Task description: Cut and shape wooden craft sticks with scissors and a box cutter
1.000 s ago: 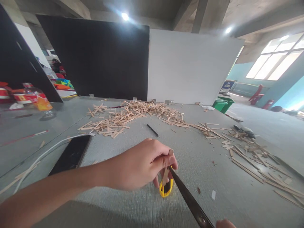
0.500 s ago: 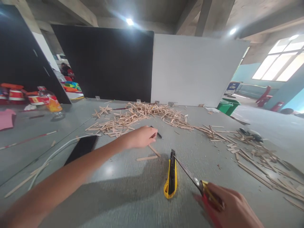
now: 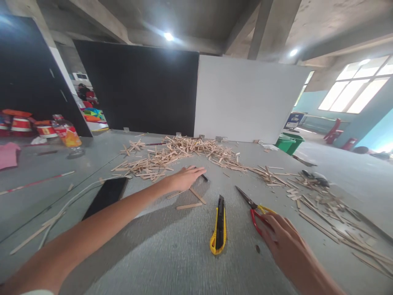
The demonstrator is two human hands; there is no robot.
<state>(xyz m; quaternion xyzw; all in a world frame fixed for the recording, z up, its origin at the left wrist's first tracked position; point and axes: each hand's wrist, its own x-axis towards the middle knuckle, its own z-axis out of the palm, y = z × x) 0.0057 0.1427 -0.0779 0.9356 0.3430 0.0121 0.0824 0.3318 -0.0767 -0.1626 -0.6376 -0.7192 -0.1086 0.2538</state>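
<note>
My left hand (image 3: 185,178) is stretched out flat over the table, fingers extended and apart from any grip. A thin black pen-like tool (image 3: 205,178) sticks out from under its fingertips; whether they touch it is hard to see. Two short wooden sticks (image 3: 189,206) lie just below that hand. At the lower right, my right hand (image 3: 287,243) has its fingers on the red and yellow handles of scissors (image 3: 252,205), whose closed blades point up and left. Between the hands rests a yellow and black utility knife (image 3: 220,229).
A heap of wooden sticks (image 3: 184,153) spreads along the back of the table, with more sticks (image 3: 322,209) at right. A black phone (image 3: 106,196) and white cable (image 3: 66,203) lie at left, beyond them a bottle (image 3: 68,133). Black and white boards (image 3: 251,96) stand behind.
My left hand's curled fingers have straightened out over the black tool. The scissors have shifted right and away from the knife, and my right hand has moved up slightly with them.
</note>
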